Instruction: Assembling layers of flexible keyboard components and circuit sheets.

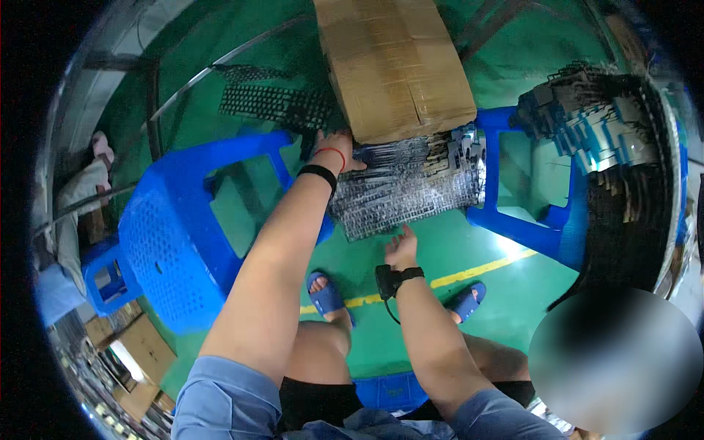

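Observation:
A stack of thin grid-patterned sheets (403, 194), silvery and dark, lies in front of me, its far side against or under a cardboard box (396, 66). My left hand (337, 150) rests at the stack's left end by the box corner, thumb spread away from the fingers; its fingertips are partly hidden. Just beyond it lies a dark grid sheet (282, 103), and I cannot tell whether the hand touches it. My right hand (402, 249) is palm up at the stack's near edge, its fingers loosely apart and nothing visible in them.
Blue plastic stools stand at the left (176, 227) and right (506, 176). A tall pile of dark and shiny sheets (609, 147) rises at the right. A yellow line (469, 275) crosses the green floor. Cardboard boxes (147, 348) sit at the lower left.

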{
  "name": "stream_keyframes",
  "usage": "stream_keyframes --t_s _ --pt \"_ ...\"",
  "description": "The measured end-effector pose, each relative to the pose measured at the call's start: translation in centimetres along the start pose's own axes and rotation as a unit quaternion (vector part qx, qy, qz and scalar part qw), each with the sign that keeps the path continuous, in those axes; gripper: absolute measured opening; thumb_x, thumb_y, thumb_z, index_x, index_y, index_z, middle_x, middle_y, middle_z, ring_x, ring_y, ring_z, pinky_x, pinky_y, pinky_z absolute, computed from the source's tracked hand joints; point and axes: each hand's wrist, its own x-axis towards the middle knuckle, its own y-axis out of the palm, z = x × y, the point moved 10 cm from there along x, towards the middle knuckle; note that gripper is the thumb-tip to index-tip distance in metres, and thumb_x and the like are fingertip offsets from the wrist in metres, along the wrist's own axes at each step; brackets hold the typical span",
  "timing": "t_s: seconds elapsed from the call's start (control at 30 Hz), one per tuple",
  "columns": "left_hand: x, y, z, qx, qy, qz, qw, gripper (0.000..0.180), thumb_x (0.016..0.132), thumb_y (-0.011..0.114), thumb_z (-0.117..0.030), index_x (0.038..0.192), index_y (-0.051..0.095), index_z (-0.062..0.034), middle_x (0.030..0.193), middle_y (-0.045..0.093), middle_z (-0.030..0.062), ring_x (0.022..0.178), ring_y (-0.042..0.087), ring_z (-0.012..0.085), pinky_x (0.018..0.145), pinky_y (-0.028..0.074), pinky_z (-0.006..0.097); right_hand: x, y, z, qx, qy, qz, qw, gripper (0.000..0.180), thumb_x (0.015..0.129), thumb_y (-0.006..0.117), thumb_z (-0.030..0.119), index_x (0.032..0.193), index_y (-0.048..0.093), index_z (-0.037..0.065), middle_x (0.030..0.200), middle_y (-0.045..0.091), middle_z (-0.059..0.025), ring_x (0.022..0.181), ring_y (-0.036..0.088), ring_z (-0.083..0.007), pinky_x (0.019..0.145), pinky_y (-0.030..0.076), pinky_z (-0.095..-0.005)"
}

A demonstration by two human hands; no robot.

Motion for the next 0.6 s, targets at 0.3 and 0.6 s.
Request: stream_keyframes --t_s 0.3,0.6 --pt "3.1 4.3 -4.3 0.039 0.120 0.198 0.972 0.113 0.063 0.066 -0.074 0.145 0.034 -0.0030 0.149 0.036 0.0169 0.135 0.037 0.0296 0.110 0.034 0.037 6.4 3.2 2.7 0.030 -0.060 0.105 0.992 0.019 0.090 0.057 0.024 0.099 0.055 0.008 0.089 0.050 -0.0010 0.081 0.048 -0.0142 0.078 0.037 -0.0330" --pt "0.2 5.5 -11.1 0.005 0.201 0.031 0.979 0.090 0.057 0.081 -0.049 0.122 0.054 0.0067 0.122 0.060 0.0216 0.114 0.058 0.0330 0.099 0.046 0.039 4.5 4.4 3.4 0.060 -0.054 0.117 0.990 0.032 0.094 0.050 0.031 0.118 0.054 0.010 0.108 0.054 -0.0033 0.093 0.052 -0.0180 0.085 0.038 -0.0320"
